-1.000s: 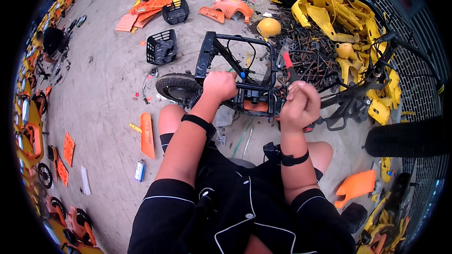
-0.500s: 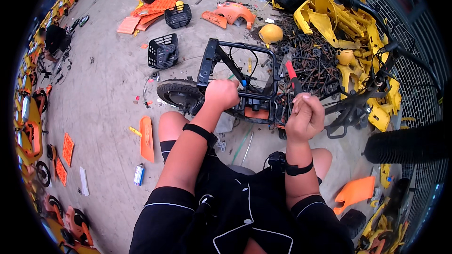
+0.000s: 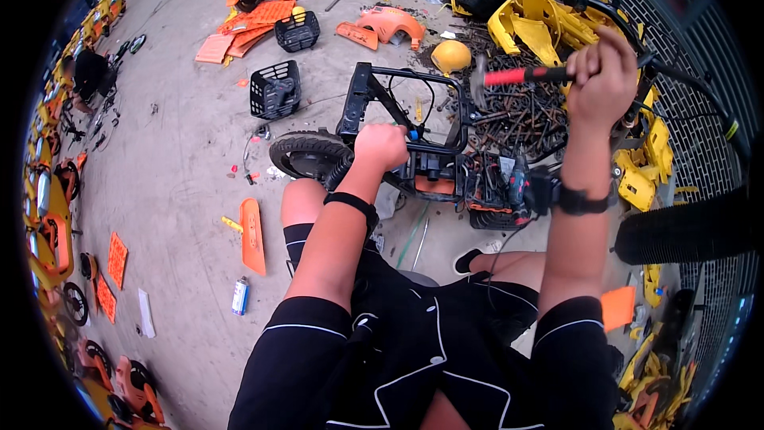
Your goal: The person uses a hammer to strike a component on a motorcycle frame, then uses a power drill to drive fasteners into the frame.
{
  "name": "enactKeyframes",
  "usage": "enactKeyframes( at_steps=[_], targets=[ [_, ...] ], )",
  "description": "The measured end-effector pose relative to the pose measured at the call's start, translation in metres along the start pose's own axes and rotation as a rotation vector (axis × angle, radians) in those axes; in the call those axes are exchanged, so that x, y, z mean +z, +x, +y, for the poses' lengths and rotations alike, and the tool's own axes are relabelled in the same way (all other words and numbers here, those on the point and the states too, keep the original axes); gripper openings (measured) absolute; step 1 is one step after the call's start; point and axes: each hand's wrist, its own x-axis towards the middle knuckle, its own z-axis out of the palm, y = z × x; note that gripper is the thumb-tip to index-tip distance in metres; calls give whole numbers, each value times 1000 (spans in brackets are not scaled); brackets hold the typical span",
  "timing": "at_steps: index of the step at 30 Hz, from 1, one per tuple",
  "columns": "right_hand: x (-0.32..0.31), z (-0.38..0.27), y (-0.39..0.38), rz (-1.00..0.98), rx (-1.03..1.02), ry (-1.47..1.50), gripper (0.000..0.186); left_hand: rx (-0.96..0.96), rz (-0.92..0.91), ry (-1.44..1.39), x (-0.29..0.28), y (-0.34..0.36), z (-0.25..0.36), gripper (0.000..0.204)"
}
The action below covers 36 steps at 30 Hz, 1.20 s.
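My right hand (image 3: 602,84) is raised at the right, wrapped round the black end of a hammer (image 3: 505,77) with a red-and-black handle. The hammer lies level, its metal head pointing left above the far right corner of a black scooter frame (image 3: 456,111). My left hand (image 3: 382,147) is a closed fist at the frame's near left side, by the black rear wheel (image 3: 309,154). What its fingers grip is hidden; a small blue piece (image 3: 412,135) shows just beside it. Wiring and parts (image 3: 489,183) fill the frame's near right section.
Behind the frame lies a heap of rusty bolts and metal parts (image 3: 525,115), with yellow body panels (image 3: 529,28) beyond. Two black baskets (image 3: 276,89) and orange panels (image 3: 255,16) lie on the floor. A spray can (image 3: 239,296) stands at left. Another person (image 3: 91,76) crouches far left.
My right hand has swung up and to the right with the hammer, which has turned from steep to level. My left hand stays at the frame. My right leg has shifted, showing a shoe.
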Motion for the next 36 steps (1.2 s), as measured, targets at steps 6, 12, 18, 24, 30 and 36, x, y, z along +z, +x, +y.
enactKeyframes(
  at_steps=[6, 12, 18, 24, 30, 36],
  targets=[
    [-55, 10, -96, 287, 120, -204, 16, 7, 31, 41, 3, -1, 7, 25],
    [-138, 78, -198, 374, 361, -324, 13, -10, -23, 79, -8, -2, 13, 27],
    [-198, 151, -336, 338, 714, -758, 25, -23, -19, 91, -4, 0, 18, 24],
    [-208, 191, -396, 173, 840, -936, 33, -44, 74, 79, 4, -4, 15, 25],
    [-214, 208, -420, -152, 988, -917, 23, -29, 103, 74, 8, -4, 18, 23],
    [-168, 111, -308, -255, 669, -574, 33, -44, 109, 48, 9, -9, 13, 23]
  ],
)
